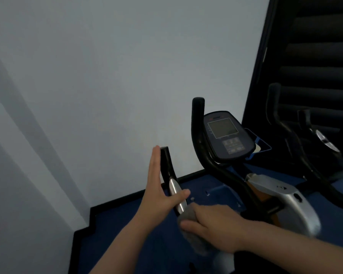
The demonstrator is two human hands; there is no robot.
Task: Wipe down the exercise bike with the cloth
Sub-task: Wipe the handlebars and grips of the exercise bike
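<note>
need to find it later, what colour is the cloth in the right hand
Grey; the cloth shows in the head view, bunched under the right hand.

My exercise bike (246, 175) stands on blue floor beside the white wall: black curved handlebars, dark console tilted toward me, silver body. The grey cloth (190, 232) sits bunched around the near handlebar's lower end

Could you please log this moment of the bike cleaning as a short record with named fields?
setting: exercise bike on blue floor beside a pale wall
left hand: open, flat against the left handlebar, thumb across its chrome strip
right hand: gripping the grey cloth
cloth position: bunched low on that handlebar, blurred
console: screen dark, untouched
second bike: at right, partly visible
</note>
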